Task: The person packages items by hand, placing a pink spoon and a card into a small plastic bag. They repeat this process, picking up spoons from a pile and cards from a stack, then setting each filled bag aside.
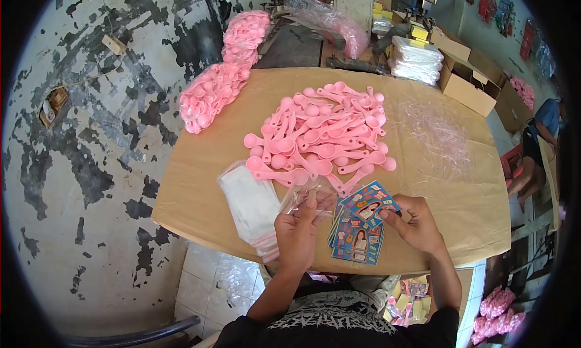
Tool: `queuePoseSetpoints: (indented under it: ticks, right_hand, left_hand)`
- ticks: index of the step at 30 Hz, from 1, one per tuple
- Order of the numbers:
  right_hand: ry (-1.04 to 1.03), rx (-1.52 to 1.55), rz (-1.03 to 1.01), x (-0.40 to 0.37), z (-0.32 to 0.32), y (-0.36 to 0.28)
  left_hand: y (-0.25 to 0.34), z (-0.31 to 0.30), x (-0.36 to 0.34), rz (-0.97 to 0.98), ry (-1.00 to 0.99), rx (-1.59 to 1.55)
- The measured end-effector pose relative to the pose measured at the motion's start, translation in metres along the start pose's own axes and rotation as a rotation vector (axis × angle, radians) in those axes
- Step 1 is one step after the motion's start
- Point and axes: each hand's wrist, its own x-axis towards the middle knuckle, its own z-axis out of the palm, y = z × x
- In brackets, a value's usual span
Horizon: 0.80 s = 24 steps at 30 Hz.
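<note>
Near the front edge of the table, my left hand (pixel 298 233) pinches a clear plastic bag (pixel 310 197), its top toward the spoons. My right hand (pixel 416 222) grips one printed blue card (pixel 369 201) by its right edge, tilted over a stack of similar cards (pixel 357 242). Left of my left hand lies a pile of flat clear plastic bags (pixel 247 203). Beyond both hands spreads a heap of pink measuring spoons (pixel 321 133); the bag overlaps its nearest spoons.
Bagged pink spoons (pixel 218 94) lie along the table's left edge. Loose clear strands (pixel 433 139) are scattered at right. Behind stand wrapped white packs (pixel 416 59) and a cardboard box (pixel 469 85). A box of packed items (pixel 408 299) sits below the front edge. Another person (pixel 538 145) is at far right.
</note>
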Motion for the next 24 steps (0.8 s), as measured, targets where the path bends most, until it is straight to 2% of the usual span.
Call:
queuePoseSetpoints:
  ticks: [4,11,14,17,18,19,21,22,24]
  right_hand:
    - [-0.005,-0.054,-0.024,0.004,0.009,0.0]
    - [-0.141,0.026,-0.029,0.006,0.015,-0.008]
    - [-0.117,0.076,-0.039,0.005,0.024,-0.008]
    - [-0.105,0.194,0.008,0.002,0.033,-0.007]
    - [-0.092,0.257,0.036,0.001,0.036,-0.012]
    - [-0.077,0.322,0.064,0.001,0.039,-0.015]
    - [-0.151,0.204,0.018,0.001,0.041,-0.009]
    - [-0.189,0.144,-0.007,0.0,0.042,-0.007]
    - [-0.119,0.295,0.051,0.002,0.055,-0.02]
  left_hand:
    - [0.003,0.007,-0.003,-0.037,-0.034,0.003]
    - [0.005,0.002,-0.004,-0.054,-0.093,0.101]
    - [0.0,-0.009,-0.008,-0.153,-0.256,0.283]
    - [-0.001,0.001,-0.017,-0.127,-0.306,0.181]
    - [-0.003,-0.001,-0.017,-0.01,-0.373,0.307]
    - [-0.003,0.001,-0.019,-0.003,-0.337,0.238]
    - [0.002,0.009,-0.021,0.013,-0.262,0.099]
    - [0.001,-0.006,-0.021,-0.125,-0.296,-0.128]
    - [0.001,-0.012,-0.025,-0.103,-0.248,-0.09]
